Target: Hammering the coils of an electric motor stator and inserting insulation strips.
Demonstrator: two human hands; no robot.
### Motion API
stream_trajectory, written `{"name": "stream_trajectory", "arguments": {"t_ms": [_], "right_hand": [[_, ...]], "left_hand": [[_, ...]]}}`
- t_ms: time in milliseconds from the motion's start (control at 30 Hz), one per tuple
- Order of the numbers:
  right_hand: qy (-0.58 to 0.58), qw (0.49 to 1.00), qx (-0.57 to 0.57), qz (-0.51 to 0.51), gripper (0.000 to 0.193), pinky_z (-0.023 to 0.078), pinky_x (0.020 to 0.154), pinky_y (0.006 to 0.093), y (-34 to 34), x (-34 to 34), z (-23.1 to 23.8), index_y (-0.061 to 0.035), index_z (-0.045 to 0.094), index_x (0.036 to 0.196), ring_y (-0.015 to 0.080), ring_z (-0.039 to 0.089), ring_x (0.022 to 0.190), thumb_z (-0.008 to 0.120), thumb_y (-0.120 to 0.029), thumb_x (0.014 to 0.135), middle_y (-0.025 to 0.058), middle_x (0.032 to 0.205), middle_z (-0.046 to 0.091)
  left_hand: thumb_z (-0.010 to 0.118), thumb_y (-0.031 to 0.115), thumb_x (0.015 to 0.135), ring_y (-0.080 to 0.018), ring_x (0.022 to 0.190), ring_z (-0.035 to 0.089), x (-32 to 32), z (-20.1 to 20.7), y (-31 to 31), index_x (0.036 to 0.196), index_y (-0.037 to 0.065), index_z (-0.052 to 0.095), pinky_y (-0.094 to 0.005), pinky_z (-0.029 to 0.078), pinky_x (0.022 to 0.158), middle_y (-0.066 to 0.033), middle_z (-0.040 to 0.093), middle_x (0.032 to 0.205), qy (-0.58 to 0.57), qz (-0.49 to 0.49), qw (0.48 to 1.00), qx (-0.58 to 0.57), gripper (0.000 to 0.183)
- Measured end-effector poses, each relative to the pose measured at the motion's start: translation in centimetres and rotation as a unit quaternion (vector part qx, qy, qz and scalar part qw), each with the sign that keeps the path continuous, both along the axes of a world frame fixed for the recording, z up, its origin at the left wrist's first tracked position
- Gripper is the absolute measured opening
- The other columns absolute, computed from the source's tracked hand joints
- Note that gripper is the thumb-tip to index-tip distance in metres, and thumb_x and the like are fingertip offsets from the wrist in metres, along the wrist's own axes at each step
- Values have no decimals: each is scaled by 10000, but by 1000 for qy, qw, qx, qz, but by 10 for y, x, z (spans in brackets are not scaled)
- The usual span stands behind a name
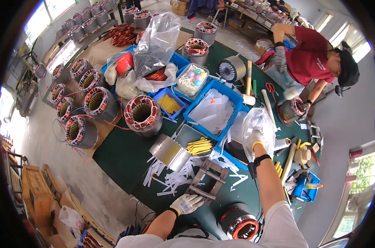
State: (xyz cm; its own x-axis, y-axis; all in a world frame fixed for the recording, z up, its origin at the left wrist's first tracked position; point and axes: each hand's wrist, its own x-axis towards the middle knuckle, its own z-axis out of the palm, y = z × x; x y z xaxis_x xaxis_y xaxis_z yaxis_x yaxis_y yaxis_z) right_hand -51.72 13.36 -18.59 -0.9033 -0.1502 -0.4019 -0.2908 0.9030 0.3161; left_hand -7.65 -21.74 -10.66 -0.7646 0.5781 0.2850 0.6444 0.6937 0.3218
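Checking progress, I find the left hand closed on the metal stand on the tabletop; right hand at a plastic bag, closure unclear. Cores look wound; a bare cylinder seems unfinished.

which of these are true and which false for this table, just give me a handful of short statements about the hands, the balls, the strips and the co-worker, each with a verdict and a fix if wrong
1. The left hand touches the metal frame. True.
2. Both hands are bare. False: both wear pale gloves.
3. The right hand is at the clear plastic. True.
4. The coloured balls sit in the small blue tray. False: they are in the clear tub.
5. White strips lie on the green table. True.
6. The co-worker wears a green shirt. False: it is dark red.
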Motion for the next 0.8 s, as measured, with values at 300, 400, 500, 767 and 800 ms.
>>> {"name": "stream_trajectory", "arguments": {"t_ms": [300,400,500,767,800], "right_hand": [[67,996,63,-9,490,483,1019,405,-39,10,2,-106,622,1321,318,634,1190,659,-284,866,114,1266,676],[-107,894,286,328,356,416,1035,511,-71,30,80,-171,697,1258,251,594,1247,521,-288,971,22,1345,647],[-131,933,246,228,354,394,1053,530,-86,43,134,-167,699,1258,250,579,1267,529,-279,967,25,1337,652],[-6,925,225,305,320,369,1058,576,-57,25,114,-181,722,1202,242,596,1232,533,-251,954,23,1299,668],[-6,925,224,309,320,369,1058,576,-59,28,112,-181,722,1202,242,596,1232,533,-251,954,23,1299,668]], "left_hand": [[608,338,863,-139,1063,570,18,-7,-11,1244,245,621,-336,500,791,60,589,1174,-18,30,999,-33,392],[602,343,867,-136,1072,564,19,-9,-10,1254,256,619,-338,493,803,64,585,1184,-1,38,999,-20,398],[599,345,868,-132,1078,563,8,-2,-5,1258,263,620,-333,488,803,65,585,1181,14,21,1000,-17,399],[600,335,866,-129,1067,561,4,-1,-1,1243,262,633,-323,497,783,63,592,1163,15,18,999,-22,385],[601,333,867,-129,1068,565,6,1,-2,1240,259,636,-322,500,780,61,594,1162,11,20,999,-27,382]]}}
